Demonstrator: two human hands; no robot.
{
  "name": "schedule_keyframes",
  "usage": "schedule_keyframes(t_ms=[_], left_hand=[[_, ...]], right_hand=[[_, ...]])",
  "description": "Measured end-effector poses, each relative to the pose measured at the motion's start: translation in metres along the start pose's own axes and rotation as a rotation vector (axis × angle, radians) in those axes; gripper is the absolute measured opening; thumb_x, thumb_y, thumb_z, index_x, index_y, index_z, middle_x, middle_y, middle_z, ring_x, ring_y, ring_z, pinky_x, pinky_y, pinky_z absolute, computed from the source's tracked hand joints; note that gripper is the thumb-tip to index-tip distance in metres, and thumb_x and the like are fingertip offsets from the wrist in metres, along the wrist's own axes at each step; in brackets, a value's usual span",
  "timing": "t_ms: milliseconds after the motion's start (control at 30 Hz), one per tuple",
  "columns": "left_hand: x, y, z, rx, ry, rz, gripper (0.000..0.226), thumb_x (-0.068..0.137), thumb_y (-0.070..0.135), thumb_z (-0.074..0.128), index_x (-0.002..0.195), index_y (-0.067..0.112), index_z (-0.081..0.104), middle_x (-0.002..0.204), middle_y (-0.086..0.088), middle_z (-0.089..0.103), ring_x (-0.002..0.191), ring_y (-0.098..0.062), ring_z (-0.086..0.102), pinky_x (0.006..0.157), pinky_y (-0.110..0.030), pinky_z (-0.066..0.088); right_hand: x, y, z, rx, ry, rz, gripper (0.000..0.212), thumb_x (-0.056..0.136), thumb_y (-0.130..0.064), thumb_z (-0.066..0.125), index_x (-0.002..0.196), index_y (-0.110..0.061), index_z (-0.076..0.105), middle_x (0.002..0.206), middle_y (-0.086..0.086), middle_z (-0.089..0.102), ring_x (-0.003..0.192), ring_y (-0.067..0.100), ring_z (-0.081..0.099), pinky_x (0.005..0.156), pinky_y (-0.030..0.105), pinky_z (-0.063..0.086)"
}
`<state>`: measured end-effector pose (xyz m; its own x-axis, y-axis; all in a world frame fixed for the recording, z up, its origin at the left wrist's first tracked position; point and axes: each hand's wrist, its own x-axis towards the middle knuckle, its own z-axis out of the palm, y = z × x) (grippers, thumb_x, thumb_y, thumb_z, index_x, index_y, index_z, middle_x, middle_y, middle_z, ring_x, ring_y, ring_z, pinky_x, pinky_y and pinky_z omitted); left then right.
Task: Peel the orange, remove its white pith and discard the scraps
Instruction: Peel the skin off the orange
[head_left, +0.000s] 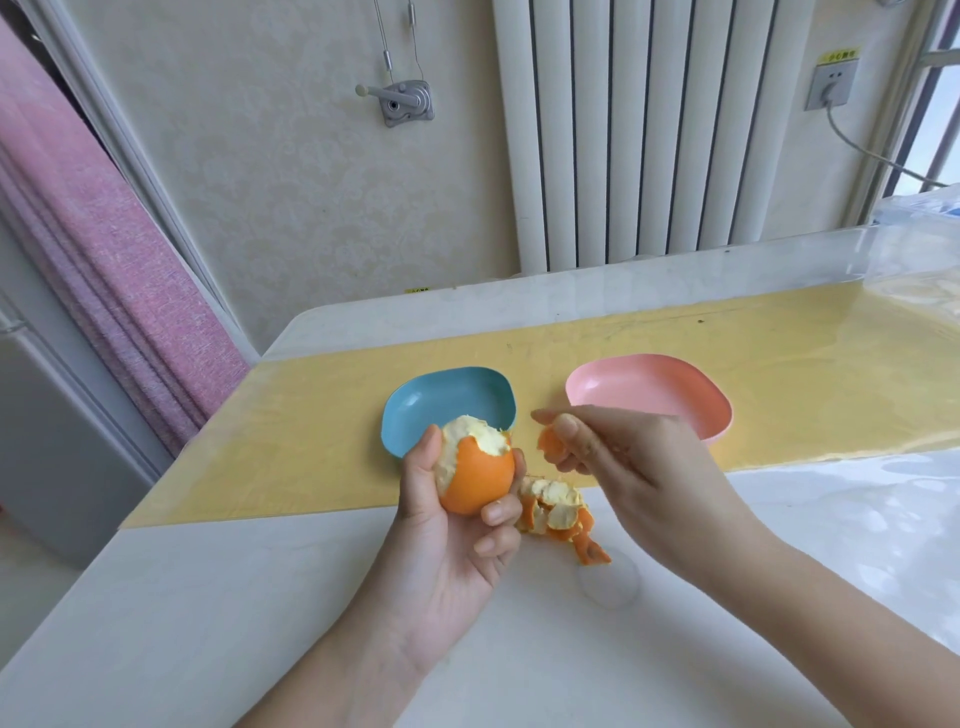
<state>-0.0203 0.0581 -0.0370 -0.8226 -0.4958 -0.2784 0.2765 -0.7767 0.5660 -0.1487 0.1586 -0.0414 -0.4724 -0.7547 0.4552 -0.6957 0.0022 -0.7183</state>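
Orange amid left fingers, apparently in contact.

We hold the orange in our left hand, its top stripped to white pith (lower skin intact). Our right hand pinches a torn peel piece; more scraps lie heaped on the desk just beside.

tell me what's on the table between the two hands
Head view: a pile of curled orange peel scraps on the white table, between left hand and right hand.
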Motion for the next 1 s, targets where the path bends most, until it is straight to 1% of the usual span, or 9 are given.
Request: schedule_keyframes(t_ms=[133, 200, 333, 500, 633, 767, 867, 933, 1000], left_hand=[[0.0, -0.001, 0.002, 0.144, 0.036, 0.113, 0.048, 0.073, 0.047, 0.058, 0.103, 0.009, 0.059, 0.08, -0.007, 0.057, 0.049, -0.01, 0.04, 0.037, -0.015, 0.028], [-0.002, -0.004, 0.002, 0.254, 0.041, 0.161, 0.043, 0.075, 0.048, 0.057, 0.093, 0.009, 0.066, 0.077, -0.005, 0.057, 0.051, -0.008, 0.04, 0.037, -0.016, 0.025], [-0.008, -0.007, 0.003, 0.426, 0.028, 0.224, 0.036, 0.076, 0.054, 0.063, 0.076, 0.02, 0.074, 0.073, -0.001, 0.055, 0.05, -0.005, 0.035, 0.036, -0.014, 0.024], [-0.012, -0.008, 0.005, 0.526, 0.085, 0.275, 0.041, 0.078, 0.055, 0.049, 0.064, 0.023, 0.069, 0.067, 0.0, 0.041, 0.048, -0.009, 0.017, 0.039, -0.016, 0.017], [-0.012, -0.009, 0.004, 0.54, 0.095, 0.272, 0.04, 0.079, 0.052, 0.05, 0.077, 0.015, 0.066, 0.069, -0.001, 0.052, 0.044, -0.007, 0.023, 0.039, -0.016, 0.019], [-0.012, -0.012, 0.003, 0.594, 0.082, 0.257, 0.041, 0.082, 0.05, 0.049, 0.084, 0.011, 0.065, 0.064, 0.003, 0.055, 0.043, -0.006, 0.026, 0.04, -0.016, 0.02], [-0.012, -0.013, 0.001, 0.665, 0.061, 0.287, 0.049, 0.085, 0.052, 0.056, 0.09, 0.004, 0.059, 0.065, 0.002, 0.052, 0.045, -0.006, 0.03, 0.042, -0.016, 0.022], [-0.011, -0.012, 0.0, 0.698, 0.051, 0.317, 0.062, 0.081, 0.054, 0.055, 0.094, -0.006, 0.054, 0.073, -0.008, 0.047, 0.047, -0.007, 0.029, 0.042, -0.016, 0.024], [-0.011, -0.011, 0.0, 0.695, 0.056, 0.327, 0.065, 0.08, 0.054, 0.053, 0.094, -0.009, 0.052, 0.077, -0.01, 0.043, 0.047, -0.007, 0.026, 0.042, -0.016, 0.023]], right_hand=[[0.0, -0.002, 0.002, -0.164, 0.033, -0.184, 0.051, 0.088, -0.053, 0.054, 0.127, -0.021, 0.059, 0.114, -0.011, 0.06, 0.096, -0.008, 0.05, 0.082, 0.001, 0.035], [-0.002, -0.005, 0.003, -0.096, -0.008, -0.28, 0.055, 0.082, -0.051, 0.062, 0.127, -0.02, 0.057, 0.12, -0.013, 0.057, 0.103, -0.009, 0.049, 0.089, 0.005, 0.037], [-0.008, -0.011, 0.011, -0.031, -0.028, -0.4, 0.041, 0.081, -0.033, 0.072, 0.115, -0.014, 0.059, 0.111, -0.012, 0.062, 0.1, 0.004, 0.058, 0.082, 0.022, 0.048], [-0.009, -0.014, 0.016, -0.061, 0.093, -0.447, 0.027, 0.077, -0.017, 0.074, 0.089, -0.018, 0.049, 0.1, -0.014, 0.056, 0.086, 0.006, 0.055, 0.071, 0.01, 0.041], [-0.008, -0.013, 0.017, -0.046, 0.064, -0.443, 0.042, 0.075, -0.015, 0.075, 0.085, -0.029, 0.037, 0.088, 0.0, 0.059, 0.078, 0.016, 0.053, 0.064, 0.018, 0.042], [-0.005, -0.007, 0.013, -0.018, -0.001, -0.398, 0.05, 0.073, -0.019, 0.077, 0.08, -0.036, 0.031, 0.082, -0.004, 0.053, 0.072, 0.016, 0.05, 0.06, 0.026, 0.041], [-0.004, -0.005, 0.011, -0.015, -0.035, -0.407, 0.05, 0.073, -0.02, 0.079, 0.077, -0.035, 0.031, 0.078, -0.007, 0.051, 0.067, 0.011, 0.047, 0.056, 0.021, 0.04], [-0.004, -0.004, 0.011, -0.003, -0.037, -0.418, 0.042, 0.073, -0.02, 0.078, 0.074, -0.028, 0.037, 0.074, -0.011, 0.046, 0.064, 0.004, 0.041, 0.055, 0.014, 0.036], [-0.006, -0.003, 0.011, 0.004, -0.025, -0.433, 0.036, 0.075, -0.019, 0.077, 0.071, -0.022, 0.042, 0.073, -0.012, 0.044, 0.064, 0.003, 0.04, 0.056, 0.016, 0.037]])
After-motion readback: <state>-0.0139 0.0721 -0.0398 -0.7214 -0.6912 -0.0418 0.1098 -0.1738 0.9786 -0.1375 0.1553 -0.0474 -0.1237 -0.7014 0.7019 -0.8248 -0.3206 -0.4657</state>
